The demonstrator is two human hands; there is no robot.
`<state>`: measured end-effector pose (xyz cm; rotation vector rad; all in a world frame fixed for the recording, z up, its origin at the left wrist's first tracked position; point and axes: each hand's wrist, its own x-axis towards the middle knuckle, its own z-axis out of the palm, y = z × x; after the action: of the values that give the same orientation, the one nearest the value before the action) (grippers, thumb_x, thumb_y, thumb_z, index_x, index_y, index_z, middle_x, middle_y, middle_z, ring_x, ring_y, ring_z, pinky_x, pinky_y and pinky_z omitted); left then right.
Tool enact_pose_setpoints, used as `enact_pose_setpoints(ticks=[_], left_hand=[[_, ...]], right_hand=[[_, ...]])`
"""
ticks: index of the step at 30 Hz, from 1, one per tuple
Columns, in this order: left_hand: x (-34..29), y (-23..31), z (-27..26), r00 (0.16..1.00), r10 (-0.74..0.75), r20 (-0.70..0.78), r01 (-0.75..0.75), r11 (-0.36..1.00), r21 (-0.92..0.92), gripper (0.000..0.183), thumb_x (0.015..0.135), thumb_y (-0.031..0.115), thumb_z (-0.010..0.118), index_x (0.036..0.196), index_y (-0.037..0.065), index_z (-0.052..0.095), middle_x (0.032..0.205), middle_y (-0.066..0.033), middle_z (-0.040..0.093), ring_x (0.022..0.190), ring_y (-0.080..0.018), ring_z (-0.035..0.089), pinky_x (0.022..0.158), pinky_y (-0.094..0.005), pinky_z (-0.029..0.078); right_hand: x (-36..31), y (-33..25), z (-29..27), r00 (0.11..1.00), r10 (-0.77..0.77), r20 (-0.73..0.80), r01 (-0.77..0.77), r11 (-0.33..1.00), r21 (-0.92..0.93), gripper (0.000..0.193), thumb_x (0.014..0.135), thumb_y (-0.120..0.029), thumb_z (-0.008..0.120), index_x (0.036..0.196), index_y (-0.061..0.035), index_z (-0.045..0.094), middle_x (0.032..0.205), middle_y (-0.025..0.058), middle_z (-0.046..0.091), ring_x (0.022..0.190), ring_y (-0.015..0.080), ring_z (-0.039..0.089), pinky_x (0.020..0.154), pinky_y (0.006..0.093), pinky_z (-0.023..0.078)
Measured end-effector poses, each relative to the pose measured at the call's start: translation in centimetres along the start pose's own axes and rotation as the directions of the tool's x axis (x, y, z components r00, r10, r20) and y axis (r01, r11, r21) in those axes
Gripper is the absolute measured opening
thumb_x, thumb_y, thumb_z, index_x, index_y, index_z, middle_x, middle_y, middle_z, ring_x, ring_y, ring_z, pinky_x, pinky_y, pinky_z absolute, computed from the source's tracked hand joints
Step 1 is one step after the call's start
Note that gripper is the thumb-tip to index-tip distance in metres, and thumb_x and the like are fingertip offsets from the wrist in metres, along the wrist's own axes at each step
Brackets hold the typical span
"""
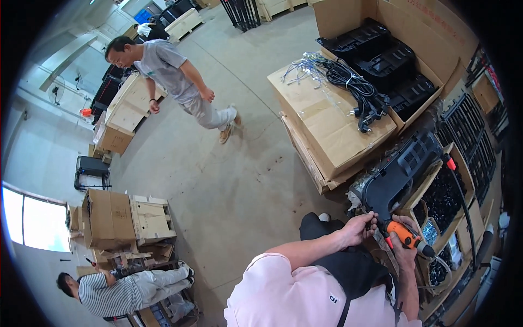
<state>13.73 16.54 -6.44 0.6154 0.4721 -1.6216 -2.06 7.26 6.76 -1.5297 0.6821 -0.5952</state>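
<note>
My right hand (404, 255) is wrapped round an orange and black power drill (402, 233) at the lower right. Close to its left, my left hand (359, 228) has its fingertips pinched together; whatever they hold is too small to make out. Just beyond both hands lies a large black plastic cover (400, 169) with a vented part, its narrow end reaching toward my fingers. A red-tipped piece (389, 242) shows between my hands.
Cartons of small black parts (444, 199) stand right of the cover. Beyond it, a cardboard box (338, 128) carries bundled black cables (351, 82), beside an open carton of black plastic housings (387, 60). One person (174, 76) walks across the floor; another (125, 294) works at the lower left.
</note>
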Motion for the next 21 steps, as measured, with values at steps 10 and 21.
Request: enact_pose_setpoints(ticks=[10,21], left_hand=[[-1.5,0.8,0.4,0.998,0.015,0.054,-0.008,0.992,-0.129,0.023,0.112,0.03,0.054,0.121,0.01,0.061,0.09,0.0001,0.056,0.08,-0.0152,0.055,0.071,-0.0284,0.048],[-0.7,0.6,-0.1,0.997,-0.016,0.073,0.026,0.99,-0.138,0.026,0.111,0.035,0.055,0.112,0.01,0.063,0.085,0.0009,0.059,0.077,-0.0154,0.059,0.071,-0.0313,0.053]], right_hand=[[0.6,-1.6,0.8,1.0,0.026,0.011,-0.024,0.98,-0.197,0.044,0.088,-0.013,0.081,0.129,-0.0044,0.068,0.128,0.0107,0.072,0.12,0.0212,0.067,0.109,0.0387,0.051],[1.2,-1.6,0.5,0.997,0.031,0.063,-0.02,0.985,-0.17,0.049,0.089,-0.011,0.082,0.133,-0.0034,0.063,0.127,0.0121,0.072,0.117,0.0204,0.069,0.104,0.0368,0.055]])
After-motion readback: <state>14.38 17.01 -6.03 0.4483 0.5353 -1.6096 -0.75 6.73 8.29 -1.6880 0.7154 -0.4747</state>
